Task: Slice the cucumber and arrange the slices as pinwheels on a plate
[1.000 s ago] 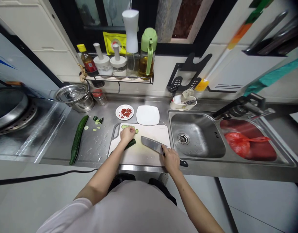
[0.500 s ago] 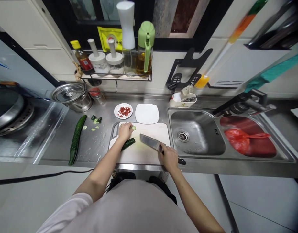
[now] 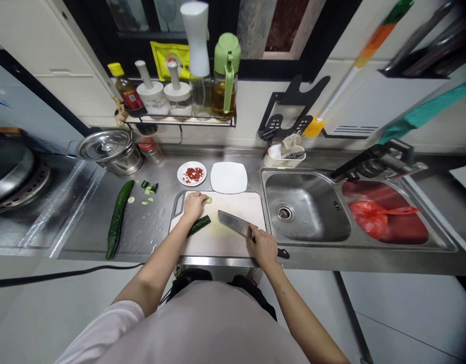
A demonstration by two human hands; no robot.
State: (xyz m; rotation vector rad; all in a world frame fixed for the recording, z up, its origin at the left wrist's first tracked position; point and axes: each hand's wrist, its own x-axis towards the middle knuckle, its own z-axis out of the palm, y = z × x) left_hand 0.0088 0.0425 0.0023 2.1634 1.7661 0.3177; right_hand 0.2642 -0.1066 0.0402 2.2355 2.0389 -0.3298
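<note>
Left hand (image 3: 195, 205): it has slid a little toward the far left part of the cutting board (image 3: 225, 245). The fingers bend down by a slice, but I cannot tell if this grip is squeezed on it.
Cucumber slices (image 3: 208, 200): a second ago a row showed past the hand — now the hand hides most of it, and one bit pokes out by the fingertips. So the left hand seems busy with the slices, with no cutting right now.
Right hand (image 3: 265, 247): this grip is wrapped round the black handle of the knife (image 3: 235, 222).
Knife: it stays in about the same spot over the board, its tip apart from the left fingers. I cannot tell if it touches the board.
Cucumber piece (image 3: 200, 225): it lies on the board, partly hidden by the left wrist — not sliced up yet.
Table (image 3: 88, 217): it carries the board, with a whole cucumber (image 3: 119, 220) and green scraps (image 3: 147, 188) off to its left.
</note>
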